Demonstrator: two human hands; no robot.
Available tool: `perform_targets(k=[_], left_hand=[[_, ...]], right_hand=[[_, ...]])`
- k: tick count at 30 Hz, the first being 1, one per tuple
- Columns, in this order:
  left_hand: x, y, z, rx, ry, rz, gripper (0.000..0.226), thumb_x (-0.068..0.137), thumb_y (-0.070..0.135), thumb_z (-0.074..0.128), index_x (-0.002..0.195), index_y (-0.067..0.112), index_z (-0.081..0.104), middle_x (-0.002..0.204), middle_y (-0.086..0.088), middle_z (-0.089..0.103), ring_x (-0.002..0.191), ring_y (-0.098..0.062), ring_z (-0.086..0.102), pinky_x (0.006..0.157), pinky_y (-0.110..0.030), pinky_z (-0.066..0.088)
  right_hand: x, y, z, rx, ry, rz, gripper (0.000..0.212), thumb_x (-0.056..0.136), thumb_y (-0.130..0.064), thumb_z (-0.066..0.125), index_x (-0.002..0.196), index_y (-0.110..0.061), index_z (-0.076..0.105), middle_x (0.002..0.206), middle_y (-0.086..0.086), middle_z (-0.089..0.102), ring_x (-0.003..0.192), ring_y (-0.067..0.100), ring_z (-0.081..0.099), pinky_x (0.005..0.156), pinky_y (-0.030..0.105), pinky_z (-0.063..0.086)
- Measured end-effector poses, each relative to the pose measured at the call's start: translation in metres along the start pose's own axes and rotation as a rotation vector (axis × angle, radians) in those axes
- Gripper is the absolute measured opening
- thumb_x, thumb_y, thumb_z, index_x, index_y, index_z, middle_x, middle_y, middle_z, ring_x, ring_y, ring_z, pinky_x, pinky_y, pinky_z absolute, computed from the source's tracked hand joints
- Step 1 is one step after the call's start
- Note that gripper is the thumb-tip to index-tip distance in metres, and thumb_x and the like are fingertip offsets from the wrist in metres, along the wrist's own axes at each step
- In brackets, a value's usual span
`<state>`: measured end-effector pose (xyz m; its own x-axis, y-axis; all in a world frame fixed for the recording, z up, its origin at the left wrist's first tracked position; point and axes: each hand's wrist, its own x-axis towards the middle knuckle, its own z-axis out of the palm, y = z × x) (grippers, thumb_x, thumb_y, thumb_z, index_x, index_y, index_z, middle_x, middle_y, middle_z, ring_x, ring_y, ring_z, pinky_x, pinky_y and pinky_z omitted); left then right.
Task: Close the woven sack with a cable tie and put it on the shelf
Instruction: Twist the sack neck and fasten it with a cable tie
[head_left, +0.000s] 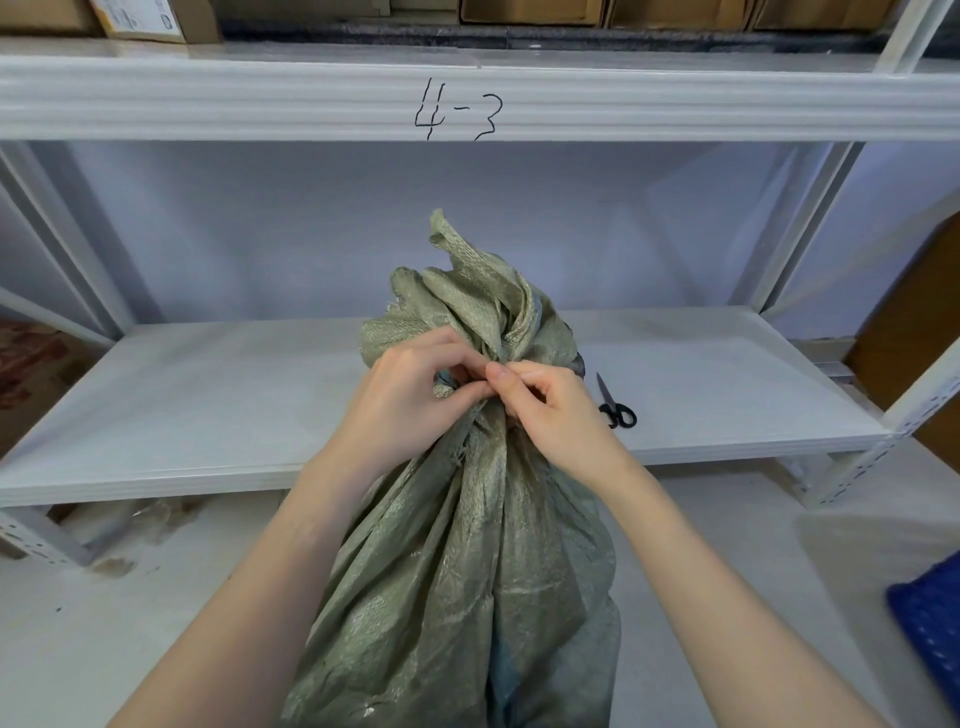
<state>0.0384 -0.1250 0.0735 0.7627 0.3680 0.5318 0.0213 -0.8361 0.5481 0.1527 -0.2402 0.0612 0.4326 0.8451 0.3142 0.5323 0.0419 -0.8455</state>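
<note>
A grey-green woven sack (457, 571) stands upright on the floor in front of the white shelf (208, 395). Its mouth is bunched into a neck, and the loose top fans out above it. My left hand (405, 400) grips the neck from the left. My right hand (550, 410) pinches at the neck from the right, its fingertips meeting those of the left hand. The cable tie is hidden between my fingers and the folds; I cannot make it out.
Black scissors (615, 408) lie on the shelf board just right of the sack. The beam above is marked "4-3" (457, 109), with cardboard boxes (530, 10) on the upper level. A blue object (930, 623) lies on the floor at the right.
</note>
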Motion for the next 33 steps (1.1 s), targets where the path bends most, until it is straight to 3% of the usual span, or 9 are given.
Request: perform_targets(k=[5,10,13,18,21,23,25,29,33], left_hand=[[0.000,-0.001,0.001,0.064,-0.019,0.013,0.016,0.079,0.036,0.060,0.084,0.022,0.068,0.084,0.012,0.060,0.077,-0.008,0.060,0.070,-0.038,0.052],[-0.002,0.002,0.003,0.147,0.033,0.048,0.004,0.080,0.026,0.064,0.081,0.022,0.063,0.083,0.012,0.058,0.076,-0.009,0.059,0.065,-0.037,0.052],[-0.003,0.003,0.004,0.169,0.053,0.056,0.006,0.078,0.026,0.063,0.079,0.023,0.059,0.085,0.011,0.057,0.075,-0.012,0.059,0.062,-0.038,0.051],[-0.003,0.005,0.007,0.213,0.070,0.041,0.008,0.075,0.025,0.063,0.077,0.023,0.055,0.087,0.009,0.055,0.075,-0.016,0.058,0.059,-0.040,0.051],[-0.004,0.005,0.008,0.213,0.069,0.024,0.010,0.075,0.022,0.064,0.077,0.022,0.054,0.087,0.009,0.054,0.077,-0.015,0.056,0.060,-0.040,0.051],[-0.004,0.005,0.009,0.208,0.066,0.008,0.010,0.075,0.022,0.064,0.077,0.021,0.055,0.088,0.009,0.054,0.078,-0.014,0.056,0.061,-0.040,0.050],[-0.004,0.004,0.009,0.197,0.072,-0.004,0.010,0.075,0.022,0.065,0.077,0.021,0.055,0.088,0.010,0.054,0.079,-0.013,0.056,0.062,-0.040,0.050],[-0.004,-0.001,0.008,0.147,0.079,0.004,0.008,0.077,0.021,0.065,0.077,0.022,0.057,0.088,0.011,0.054,0.077,-0.010,0.055,0.063,-0.040,0.050],[-0.008,-0.008,0.007,0.112,0.071,-0.006,0.003,0.079,0.025,0.065,0.078,0.023,0.065,0.085,0.014,0.055,0.076,-0.003,0.055,0.065,-0.037,0.051]], right_hand=[[0.000,0.003,0.001,-0.058,0.054,-0.008,0.044,0.096,-0.033,0.046,0.053,-0.030,0.042,0.053,-0.010,0.042,0.055,0.006,0.039,0.058,0.028,0.031],[0.000,0.003,0.001,-0.073,0.069,-0.019,0.042,0.096,-0.035,0.046,0.055,-0.029,0.050,0.051,-0.011,0.045,0.055,0.010,0.041,0.057,0.030,0.033],[0.000,0.002,-0.002,-0.073,0.076,-0.025,0.048,0.096,-0.032,0.047,0.048,-0.036,0.047,0.047,-0.011,0.042,0.051,0.005,0.038,0.054,0.025,0.030],[0.000,0.002,-0.004,-0.060,0.079,-0.022,0.044,0.096,-0.030,0.047,0.053,-0.020,0.042,0.048,-0.010,0.036,0.048,0.003,0.033,0.049,0.018,0.026],[0.000,0.003,-0.004,-0.063,0.089,-0.014,0.046,0.097,-0.028,0.046,0.052,-0.023,0.041,0.043,-0.012,0.040,0.045,0.003,0.035,0.049,0.017,0.027],[0.000,0.003,-0.004,-0.026,0.099,0.010,0.049,0.097,-0.028,0.046,0.047,-0.028,0.045,0.045,-0.013,0.050,0.047,0.003,0.044,0.053,0.022,0.036],[0.001,0.003,-0.003,0.045,0.108,0.041,0.052,0.097,-0.028,0.044,0.046,-0.032,0.051,0.060,-0.003,0.066,0.061,0.017,0.064,0.064,0.034,0.050],[0.002,0.005,-0.001,0.152,0.163,0.069,0.050,0.096,-0.026,0.046,0.047,-0.024,0.049,0.063,-0.001,0.067,0.072,0.030,0.067,0.075,0.043,0.054],[-0.001,0.007,0.004,0.113,0.123,0.070,0.051,0.094,-0.034,0.049,0.045,-0.024,0.054,0.060,0.005,0.064,0.060,0.010,0.056,0.069,0.029,0.045]])
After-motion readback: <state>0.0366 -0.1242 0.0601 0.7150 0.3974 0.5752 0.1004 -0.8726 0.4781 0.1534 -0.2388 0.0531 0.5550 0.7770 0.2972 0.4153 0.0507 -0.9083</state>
